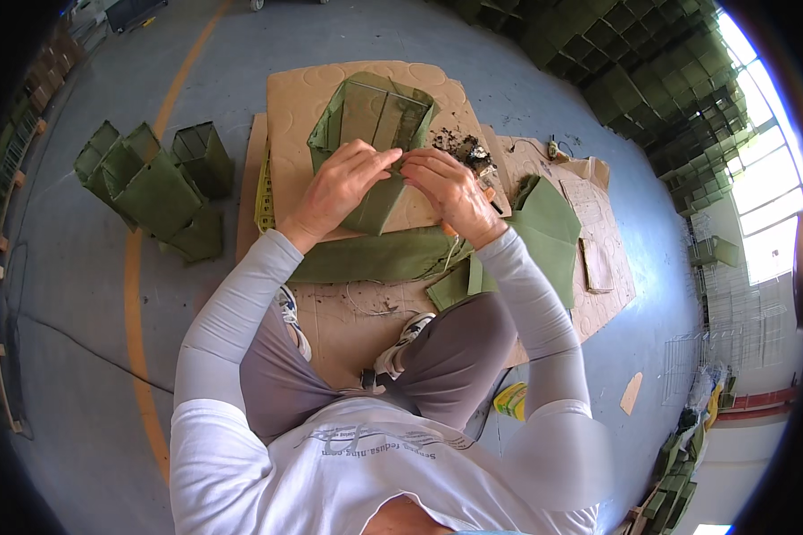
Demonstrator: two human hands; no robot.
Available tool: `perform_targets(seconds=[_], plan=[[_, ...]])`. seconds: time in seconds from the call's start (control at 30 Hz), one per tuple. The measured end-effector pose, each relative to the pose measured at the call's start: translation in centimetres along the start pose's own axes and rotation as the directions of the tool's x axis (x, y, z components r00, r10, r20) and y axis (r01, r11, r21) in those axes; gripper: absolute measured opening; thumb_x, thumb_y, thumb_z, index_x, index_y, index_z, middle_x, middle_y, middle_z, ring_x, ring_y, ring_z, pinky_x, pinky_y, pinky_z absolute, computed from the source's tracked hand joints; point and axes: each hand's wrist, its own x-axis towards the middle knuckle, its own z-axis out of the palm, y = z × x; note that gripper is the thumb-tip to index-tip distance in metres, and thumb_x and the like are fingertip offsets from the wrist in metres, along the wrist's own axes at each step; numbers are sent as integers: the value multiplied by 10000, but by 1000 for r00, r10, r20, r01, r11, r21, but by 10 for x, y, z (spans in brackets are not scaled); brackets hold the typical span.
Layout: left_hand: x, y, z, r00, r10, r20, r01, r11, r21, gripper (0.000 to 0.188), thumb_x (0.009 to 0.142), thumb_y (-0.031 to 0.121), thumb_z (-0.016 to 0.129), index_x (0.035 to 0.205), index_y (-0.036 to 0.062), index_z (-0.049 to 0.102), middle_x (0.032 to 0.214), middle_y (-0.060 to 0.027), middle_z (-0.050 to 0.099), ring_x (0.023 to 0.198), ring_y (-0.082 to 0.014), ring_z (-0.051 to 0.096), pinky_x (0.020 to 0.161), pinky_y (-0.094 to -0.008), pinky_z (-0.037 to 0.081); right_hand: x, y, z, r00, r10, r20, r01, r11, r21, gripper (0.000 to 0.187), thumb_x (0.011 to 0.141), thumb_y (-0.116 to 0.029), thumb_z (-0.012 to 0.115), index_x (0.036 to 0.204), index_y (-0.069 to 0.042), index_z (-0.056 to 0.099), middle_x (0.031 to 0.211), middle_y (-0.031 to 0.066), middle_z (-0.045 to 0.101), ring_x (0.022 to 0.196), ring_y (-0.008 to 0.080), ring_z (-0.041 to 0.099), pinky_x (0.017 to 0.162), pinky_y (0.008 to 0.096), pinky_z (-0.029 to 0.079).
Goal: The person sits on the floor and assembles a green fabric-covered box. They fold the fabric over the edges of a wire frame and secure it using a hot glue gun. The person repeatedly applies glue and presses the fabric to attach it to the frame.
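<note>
An open-topped green fabric box (379,116) with a thin wire frame stands tilted on a cardboard-topped work surface (285,98) in front of me. Both hands meet at the near rim of this box. My left hand (343,183) is closed, thumb and fingers pinched together at the rim. Opposite it, my right hand (451,187) is closed too, its fingertips almost touching the left ones. The exact bit of rim between the fingertips is hidden. Below the hands, folded green fabric (375,256) lies along the near side of the surface.
Several finished-looking green boxes (156,183) stand on the floor at left. Black scraps (459,143) litter the surface beside my right hand. More green fabric (544,236) lies on cardboard at right. A yellow tin (511,401) stands by my leg. Stacked green boxes (638,98) fill the far right.
</note>
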Motion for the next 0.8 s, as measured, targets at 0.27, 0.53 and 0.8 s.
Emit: perform_targets(seconds=[0.27,0.53,0.8], plan=[[21,-33,-17,935,-176,306,268,919,-289,432,817,51,732,1241,79,652,862,-79,640,786,-216,639,755,-350,533,32,0,-19,926,63,372,-62,998,-16,156,831,-53,681,951,38,640,1020,158,679,983,338,644,841,416,542],[30,-37,-22,895,-242,374,355,895,-270,295,861,92,715,1154,55,701,896,-94,693,792,-216,656,719,-335,523,19,-4,11,979,167,115,-172,984,35,126,880,-53,670,961,40,647,1066,176,692,998,345,662,839,409,556],[13,5,-3,998,-31,-45,24,990,-140,394,794,75,754,1176,56,657,946,-106,671,879,-258,645,803,-377,540,-7,-6,0,945,257,-203,-233,963,133,216,882,14,659,1096,36,658,1194,175,673,1158,320,637,951,389,532]])
